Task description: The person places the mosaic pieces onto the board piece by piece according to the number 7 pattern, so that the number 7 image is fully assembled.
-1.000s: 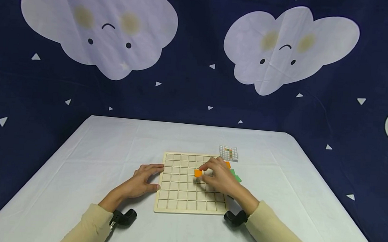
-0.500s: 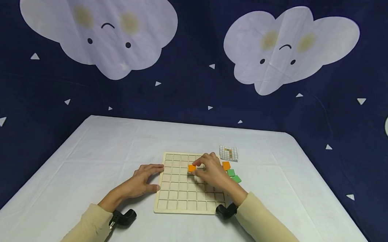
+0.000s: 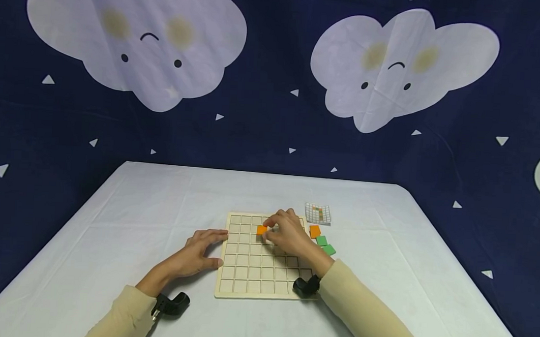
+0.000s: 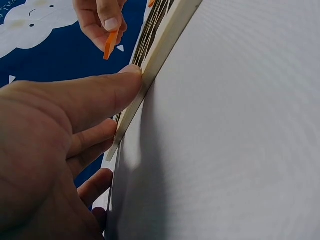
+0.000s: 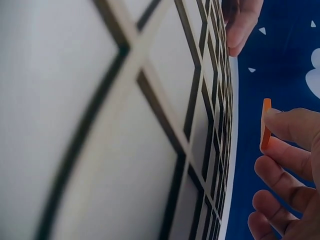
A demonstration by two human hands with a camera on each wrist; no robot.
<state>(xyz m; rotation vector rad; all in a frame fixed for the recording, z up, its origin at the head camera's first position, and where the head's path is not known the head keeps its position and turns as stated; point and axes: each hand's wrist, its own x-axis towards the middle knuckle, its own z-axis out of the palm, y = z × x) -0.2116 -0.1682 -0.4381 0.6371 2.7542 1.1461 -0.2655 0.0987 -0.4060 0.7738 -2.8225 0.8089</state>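
Observation:
A pale wooden board with a grid of square recesses lies on the white table. Between thumb and index finger, my right hand pinches a thin orange square tile above the board's upper middle. The right wrist view shows this orange tile standing on edge in the pinch, apart from the grid. At the board's left side my left hand rests with fingers spread. In the left wrist view its thumb touches the rim of the board.
Right of the board lie another orange tile and two green tiles. Behind them is a small printed grid card with coloured squares. A dark blue cloth with cloud prints hangs beyond the table.
My right hand has carried the orange tile left and farther back over the board. The loose orange and green tiles now show more fully. My left hand stays put.

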